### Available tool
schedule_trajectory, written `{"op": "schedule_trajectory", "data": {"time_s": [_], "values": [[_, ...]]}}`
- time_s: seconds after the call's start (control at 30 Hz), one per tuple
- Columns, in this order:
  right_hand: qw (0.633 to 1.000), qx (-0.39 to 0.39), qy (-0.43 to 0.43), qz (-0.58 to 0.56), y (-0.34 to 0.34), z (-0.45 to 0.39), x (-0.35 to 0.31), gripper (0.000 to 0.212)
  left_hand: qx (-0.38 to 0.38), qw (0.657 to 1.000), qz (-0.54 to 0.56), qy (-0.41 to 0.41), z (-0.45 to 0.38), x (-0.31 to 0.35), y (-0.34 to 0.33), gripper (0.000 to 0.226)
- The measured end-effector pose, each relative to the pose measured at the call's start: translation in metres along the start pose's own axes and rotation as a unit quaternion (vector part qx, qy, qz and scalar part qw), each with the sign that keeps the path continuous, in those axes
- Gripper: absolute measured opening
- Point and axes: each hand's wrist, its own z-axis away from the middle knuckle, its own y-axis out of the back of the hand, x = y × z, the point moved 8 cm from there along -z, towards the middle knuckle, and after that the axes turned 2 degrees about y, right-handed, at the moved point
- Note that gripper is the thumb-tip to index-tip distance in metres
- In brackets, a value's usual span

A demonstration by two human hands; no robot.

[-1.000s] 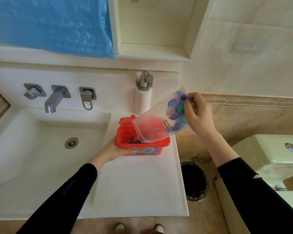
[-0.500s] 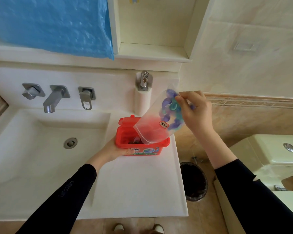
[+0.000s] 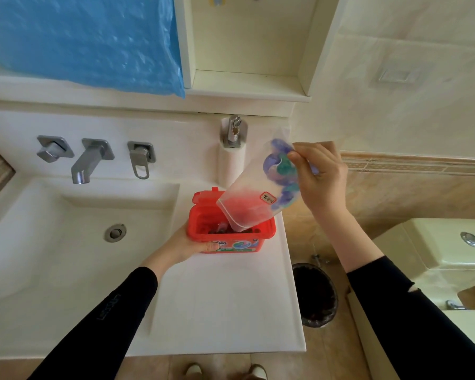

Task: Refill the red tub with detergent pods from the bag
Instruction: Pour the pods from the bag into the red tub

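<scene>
The red tub stands on the white counter right of the basin, its lid hinged open toward the wall. My left hand grips the tub's near left side. My right hand pinches the upper end of a clear plastic bag, tilted with its open mouth down inside the tub. Several purple and green pods are bunched at the bag's raised end by my fingers. A few pods lie dark in the tub's bottom.
A white basin with a wall tap lies to the left. A soap dispenser stands behind the tub. A black bin sits on the floor beyond the counter's right edge, beside a toilet.
My right hand has lifted the bag's closed end higher and swung it slightly left, so the bag tilts more steeply. The pods stay bunched at the top. My left hand keeps its hold.
</scene>
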Motion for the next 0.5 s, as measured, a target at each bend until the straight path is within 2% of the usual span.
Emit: {"op": "schedule_trajectory", "data": {"time_s": [0.07,0.23,0.5], "values": [[1.000,-0.021,0.002,0.011,-0.006,0.002,0.002,0.013,0.001,1.000,0.002,0.000,0.001,0.002,-0.001,0.082],[1.000,-0.001,-0.019,-0.007,-0.002,-0.006,0.003,0.009,-0.001,1.000,0.012,-0.008,0.002,0.005,-0.001,0.090],[0.999,-0.002,-0.024,-0.036,-0.008,-0.008,-0.001,0.011,0.001,1.000,-0.002,-0.008,0.001,0.004,-0.001,0.071]]}}
